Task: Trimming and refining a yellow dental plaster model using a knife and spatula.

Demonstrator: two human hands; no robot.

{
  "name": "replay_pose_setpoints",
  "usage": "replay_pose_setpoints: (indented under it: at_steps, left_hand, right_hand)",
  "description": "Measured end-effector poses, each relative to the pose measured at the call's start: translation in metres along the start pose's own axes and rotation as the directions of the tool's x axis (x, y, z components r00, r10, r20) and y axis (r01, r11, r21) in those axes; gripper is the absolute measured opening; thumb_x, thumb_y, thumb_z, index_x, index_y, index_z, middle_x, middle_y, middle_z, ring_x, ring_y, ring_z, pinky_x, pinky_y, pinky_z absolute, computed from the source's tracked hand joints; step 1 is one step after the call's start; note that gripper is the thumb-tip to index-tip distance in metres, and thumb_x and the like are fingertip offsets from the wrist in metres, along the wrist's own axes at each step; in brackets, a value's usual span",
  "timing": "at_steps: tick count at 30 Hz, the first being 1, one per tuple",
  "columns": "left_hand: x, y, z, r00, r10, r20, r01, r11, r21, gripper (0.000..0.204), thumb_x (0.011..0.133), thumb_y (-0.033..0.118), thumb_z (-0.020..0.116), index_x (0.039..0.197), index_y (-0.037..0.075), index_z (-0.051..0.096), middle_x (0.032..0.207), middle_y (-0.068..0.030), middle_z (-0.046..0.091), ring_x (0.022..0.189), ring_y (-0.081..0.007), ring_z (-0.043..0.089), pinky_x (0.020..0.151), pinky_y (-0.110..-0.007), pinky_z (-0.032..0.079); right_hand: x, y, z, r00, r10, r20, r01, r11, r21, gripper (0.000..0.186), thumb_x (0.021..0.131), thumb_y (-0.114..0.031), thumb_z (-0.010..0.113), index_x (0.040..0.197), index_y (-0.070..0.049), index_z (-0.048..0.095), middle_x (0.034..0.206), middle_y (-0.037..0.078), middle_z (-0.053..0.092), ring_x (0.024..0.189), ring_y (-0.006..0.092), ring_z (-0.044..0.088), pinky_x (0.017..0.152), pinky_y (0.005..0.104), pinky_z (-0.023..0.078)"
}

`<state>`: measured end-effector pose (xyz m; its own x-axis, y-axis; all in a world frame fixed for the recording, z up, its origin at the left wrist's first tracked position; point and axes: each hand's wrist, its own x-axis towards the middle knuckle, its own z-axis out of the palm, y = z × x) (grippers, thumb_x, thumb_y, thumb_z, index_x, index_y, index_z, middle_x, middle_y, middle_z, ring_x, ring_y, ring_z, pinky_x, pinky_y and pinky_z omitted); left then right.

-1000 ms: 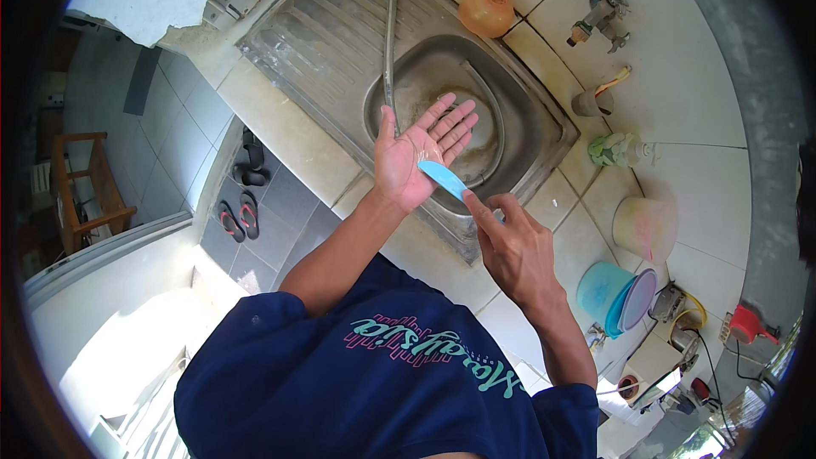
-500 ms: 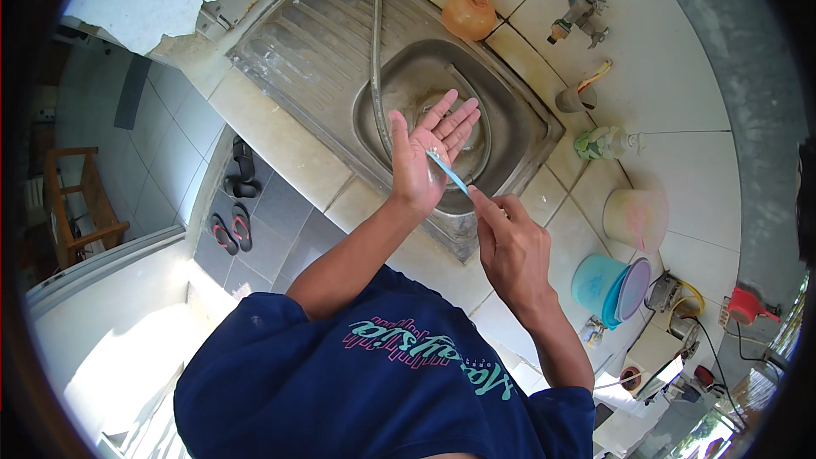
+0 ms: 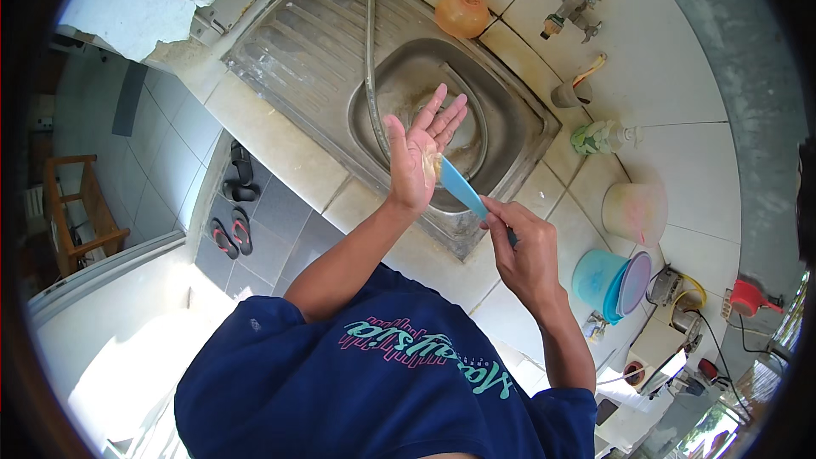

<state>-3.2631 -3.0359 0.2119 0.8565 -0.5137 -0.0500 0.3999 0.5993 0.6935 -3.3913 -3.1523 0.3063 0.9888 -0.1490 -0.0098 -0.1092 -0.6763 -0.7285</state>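
My left hand is held palm up above the sink, its fingers spread. A wet, yellowish smear or lump shows on the palm; I cannot make out what it is. In my right hand is a flat blue blade-like tool, gripped between thumb and fingers. Its far end touches or nearly touches the left palm at the yellowish patch. A dark part of the tool shows by the right fingers. Behind the left hand, a grey hose runs down into the sink basin.
An orange round container stands on the sink's back edge, below a wall tap. Along the wall are a cup with a brush-like item, a pump bottle, a pale tub and a blue tub. Sandals lie on the floor.
The blue tool has turned from edge-on to show its broad face. My right hand has shifted slightly down, and the yellowish patch on my left palm is now plainer.
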Motion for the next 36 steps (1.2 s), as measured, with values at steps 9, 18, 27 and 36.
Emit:
replay_pose_setpoints:
  at_steps: [9, 18, 27, 36]
  left_hand:
    - [-0.006, 0.002, 0.001, 0.988, 0.105, 0.111, -0.136, 0.933, 0.334, 0.109, 0.081, 0.085, 0.003, 0.154, 0.004, 0.009, 0.153, -0.0201, 0.031, 0.145, -0.0293, 0.022, 0.118, -0.042, 0.003]
    - [0.001, 0.009, -0.001, 0.984, 0.079, 0.159, -0.136, 0.909, 0.394, 0.100, 0.088, 0.078, 0.007, 0.152, 0.002, 0.016, 0.150, -0.0222, 0.036, 0.140, -0.0318, 0.033, 0.118, -0.041, 0.013]
    - [0.165, 0.033, 0.114, 0.793, 0.347, 0.501, -0.537, 0.008, 0.844, 0.047, 0.094, 0.033, 0.057, 0.124, -0.003, 0.056, 0.119, -0.0180, 0.062, 0.112, -0.0324, 0.057, 0.095, -0.044, 0.046]
    - [0.326, 0.011, 0.162, 0.881, -0.183, 0.437, -0.423, -0.718, 0.552, 0.041, 0.082, 0.041, 0.057, 0.104, 0.007, 0.066, 0.101, -0.0149, 0.069, 0.100, -0.0327, 0.064, 0.082, -0.055, 0.046]
  right_hand:
    - [-0.012, 0.011, 0.001, 0.891, 0.378, 0.252, -0.454, 0.738, 0.499, 0.026, 0.097, -0.010, 0.055, 0.119, 0.000, 0.065, 0.083, 0.006, 0.069, 0.056, 0.0067, 0.054, 0.050, 0.0234, 0.043]
    - [-0.042, 0.029, 0.002, 0.922, 0.376, 0.087, -0.317, 0.608, 0.728, 0.031, 0.098, -0.016, 0.057, 0.123, 0.002, 0.061, 0.087, 0.007, 0.068, 0.066, 0.0086, 0.059, 0.059, 0.0229, 0.049]
    - [-0.136, 0.079, 0.047, 0.705, 0.664, -0.248, -0.400, 0.662, 0.634, 0.026, 0.095, -0.015, 0.060, 0.114, 0.001, 0.061, 0.086, 0.005, 0.064, 0.071, 0.0104, 0.055, 0.067, 0.0251, 0.046]
    - [-0.239, 0.057, 0.091, 0.281, 0.870, -0.406, -0.547, 0.493, 0.677, 0.026, 0.089, -0.020, 0.067, 0.106, 0.000, 0.065, 0.075, 0.007, 0.065, 0.068, 0.0113, 0.057, 0.063, 0.0274, 0.045]
